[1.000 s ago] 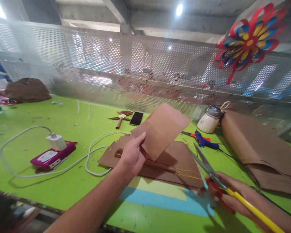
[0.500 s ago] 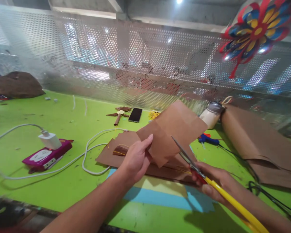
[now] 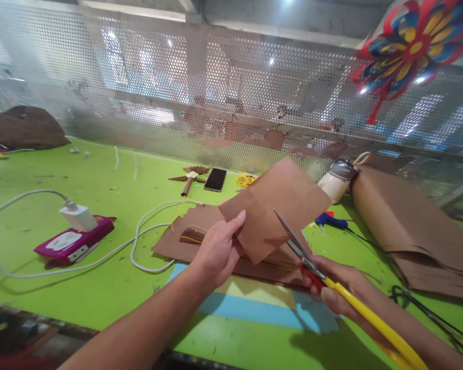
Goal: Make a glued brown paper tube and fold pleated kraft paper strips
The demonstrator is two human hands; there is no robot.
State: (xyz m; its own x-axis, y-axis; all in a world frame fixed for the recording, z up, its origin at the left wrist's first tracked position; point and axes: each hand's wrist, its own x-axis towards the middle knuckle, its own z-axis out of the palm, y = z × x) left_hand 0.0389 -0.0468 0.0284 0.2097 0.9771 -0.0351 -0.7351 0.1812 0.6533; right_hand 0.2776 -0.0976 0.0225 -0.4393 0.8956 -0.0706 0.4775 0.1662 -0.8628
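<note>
Left hand [image 3: 219,246] pinches the paper [image 3: 280,198] above the card [image 3: 170,244] by its near-left edge, presumably leaving the right side clear for the scissors [image 3: 310,265], gripped in the right hand [image 3: 337,282] above the card's right end.

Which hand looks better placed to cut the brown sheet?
Probably the right hand: it holds the scissors, with a blade crossing the edge of the brown sheet. The left hand is occupied gripping that sheet.
</note>
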